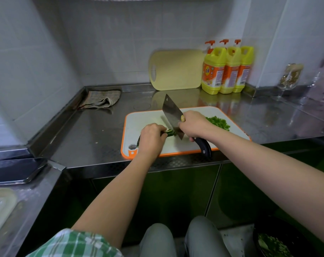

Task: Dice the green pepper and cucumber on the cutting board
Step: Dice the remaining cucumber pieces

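A white cutting board with an orange rim [148, 115] lies on the steel counter. My left hand [151, 139] holds down a dark green cucumber [169, 132], most of it hidden under the fingers, its cut end showing. My right hand [193, 125] grips the black handle of a cleaver [173, 115]. Its blade stands tilted with the edge at the cucumber's cut end. A pile of diced green pepper [218, 122] sits at the board's far right, partly behind my right hand.
A yellow cutting board [176, 69] leans on the back wall beside three yellow detergent bottles [227, 71]. A folded cloth [100, 99] lies at the back left. Glasses [289, 78] stand at the right. A bin with green scraps [274, 243] is on the floor.
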`<state>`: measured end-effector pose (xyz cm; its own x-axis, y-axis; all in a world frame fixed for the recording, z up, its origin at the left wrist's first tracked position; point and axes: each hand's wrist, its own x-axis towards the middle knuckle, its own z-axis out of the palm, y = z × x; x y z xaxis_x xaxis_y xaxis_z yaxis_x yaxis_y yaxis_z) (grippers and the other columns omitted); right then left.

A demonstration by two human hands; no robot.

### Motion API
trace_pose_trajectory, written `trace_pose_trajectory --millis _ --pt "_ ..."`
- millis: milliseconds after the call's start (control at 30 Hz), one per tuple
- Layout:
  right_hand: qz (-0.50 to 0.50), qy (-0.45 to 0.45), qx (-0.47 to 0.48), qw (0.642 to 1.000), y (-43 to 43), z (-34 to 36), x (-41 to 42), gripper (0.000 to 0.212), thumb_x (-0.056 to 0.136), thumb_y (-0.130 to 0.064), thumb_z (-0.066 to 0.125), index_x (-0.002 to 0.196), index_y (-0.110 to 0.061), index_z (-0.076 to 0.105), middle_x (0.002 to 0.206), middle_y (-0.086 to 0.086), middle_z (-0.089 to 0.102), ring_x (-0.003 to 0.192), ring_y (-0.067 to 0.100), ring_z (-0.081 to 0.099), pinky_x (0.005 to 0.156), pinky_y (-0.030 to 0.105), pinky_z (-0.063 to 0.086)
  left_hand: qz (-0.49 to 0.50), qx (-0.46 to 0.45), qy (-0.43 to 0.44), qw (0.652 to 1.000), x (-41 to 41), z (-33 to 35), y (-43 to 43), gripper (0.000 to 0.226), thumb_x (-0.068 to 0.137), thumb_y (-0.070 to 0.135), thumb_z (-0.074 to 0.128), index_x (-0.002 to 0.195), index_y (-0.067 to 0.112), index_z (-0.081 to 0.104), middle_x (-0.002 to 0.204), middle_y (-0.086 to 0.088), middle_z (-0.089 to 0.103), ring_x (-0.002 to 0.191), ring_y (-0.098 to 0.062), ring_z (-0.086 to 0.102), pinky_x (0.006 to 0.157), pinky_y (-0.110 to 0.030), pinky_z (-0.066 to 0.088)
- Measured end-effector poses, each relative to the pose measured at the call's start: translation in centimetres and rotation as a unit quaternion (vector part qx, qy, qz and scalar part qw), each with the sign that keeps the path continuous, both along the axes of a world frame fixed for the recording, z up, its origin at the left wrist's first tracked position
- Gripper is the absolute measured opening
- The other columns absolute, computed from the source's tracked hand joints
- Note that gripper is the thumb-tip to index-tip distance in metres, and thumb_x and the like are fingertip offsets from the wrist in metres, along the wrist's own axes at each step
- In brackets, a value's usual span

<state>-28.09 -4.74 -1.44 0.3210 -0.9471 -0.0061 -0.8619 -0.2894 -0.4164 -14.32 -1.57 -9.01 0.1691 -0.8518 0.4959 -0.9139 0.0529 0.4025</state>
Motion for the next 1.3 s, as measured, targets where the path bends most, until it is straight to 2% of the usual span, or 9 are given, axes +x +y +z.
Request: trace_pose_trajectory --millis 133,300,400,533,667,867,1067,1167,1300 --pt "0.017 0.06 0.043 0.997 0.8 1.1 0.3 0.017 0.09 -0.003 0.041 0.077 -0.003 0.052 0.035 0.006 0.052 0.041 0.019 0.055 0.044 0.023 0.042 -0.001 -0.01 0.029 1.0 0.0 0.0 0.2 0.015 0.088 0.016 0.066 0.097 0.012 0.076 0.094 -0.004 0.074 0.089 -0.022 0.063 0.077 -0.028 0.042" --pt "0.015 0.093 0.044 0.995 1.3 0.4 1.2 0.017 0.082 0.005 0.054 0.097 0.003 0.063 0.063 0.012 0.058 0.052 0.023 0.058 0.053 0.029 0.048 0.003 -0.003 0.043 0.999 0.0 0.1 0.0 0.014 0.088 0.017 0.067 0.096 0.013 0.078 0.094 -0.004 0.075 0.088 -0.02 0.064 0.075 -0.027 0.04" --pt "0.009 0.069 0.047 0.996 0.9 -0.3 1.6 0.014 0.085 0.003 0.052 0.096 0.002 0.06 0.065 0.012 0.059 0.05 0.023 0.058 0.053 0.03 0.049 0.006 -0.004 0.044 0.999 0.1 0.0 0.1 0.014 0.088 0.017 0.068 0.096 0.013 0.078 0.093 -0.004 0.075 0.087 -0.02 0.063 0.072 -0.023 0.037" --pt "-0.004 0.008 0.035 0.999 0.3 -0.9 1.3 0.015 0.093 -0.003 0.043 0.079 -0.005 0.049 0.064 0.011 0.054 0.044 0.02 0.055 0.044 0.026 0.045 0.012 -0.008 0.017 1.0 0.1 -0.2 0.2 0.017 0.089 0.017 0.064 0.099 0.015 0.078 0.093 -0.004 0.074 0.089 -0.023 0.061 0.073 -0.03 0.043" --pt "-0.01 -0.02 0.018 1.0 -0.1 -0.5 0.3 0.011 0.094 -0.006 0.043 0.086 -0.003 0.05 0.063 0.012 0.056 0.043 0.022 0.057 0.041 0.023 0.042 0.02 -0.004 0.023 1.0 0.0 -0.2 0.1 0.021 0.089 0.014 0.061 0.102 0.017 0.077 0.098 -0.002 0.075 0.091 -0.022 0.063 0.076 -0.03 0.045" --pt "0.031 0.044 0.067 0.996 1.0 1.2 0.3 0.016 0.091 -0.002 0.039 0.088 0.001 0.055 0.057 0.012 0.056 0.046 0.02 0.056 0.045 0.024 0.042 0.021 0.001 0.044 0.999 0.1 -0.1 0.2 0.018 0.09 0.015 0.063 0.102 0.017 0.077 0.096 -0.002 0.075 0.089 -0.021 0.064 0.073 -0.023 0.038" --pt "0.027 0.028 0.081 0.996 1.1 0.5 1.0 0.013 0.089 0.001 0.04 0.092 0.002 0.053 0.064 0.015 0.055 0.047 0.023 0.055 0.047 0.028 0.045 0.016 0.005 0.039 0.999 0.2 -0.1 0.0 0.017 0.089 0.015 0.064 0.1 0.017 0.077 0.096 -0.002 0.075 0.09 -0.021 0.063 0.074 -0.025 0.039" --pt "0.006 0.02 0.057 0.998 1.0 -0.6 1.5 0.013 0.086 0.003 0.047 0.094 0.001 0.056 0.067 0.014 0.06 0.049 0.025 0.059 0.054 0.032 0.051 0.013 0.004 0.045 0.999 0.1 -0.1 0.1 0.017 0.088 0.014 0.065 0.099 0.016 0.077 0.096 -0.003 0.075 0.091 -0.022 0.064 0.076 -0.027 0.042" --pt "-0.017 -0.021 0.012 1.0 0.6 -1.6 1.4 0.011 0.09 -0.005 0.046 0.09 -0.004 0.057 0.072 0.012 0.06 0.05 0.027 0.062 0.05 0.03 0.051 0.012 0.002 0.064 0.998 0.1 -0.1 0.3 0.012 0.086 0.012 0.067 0.093 0.014 0.076 0.092 -0.002 0.074 0.089 -0.022 0.064 0.075 -0.027 0.042"
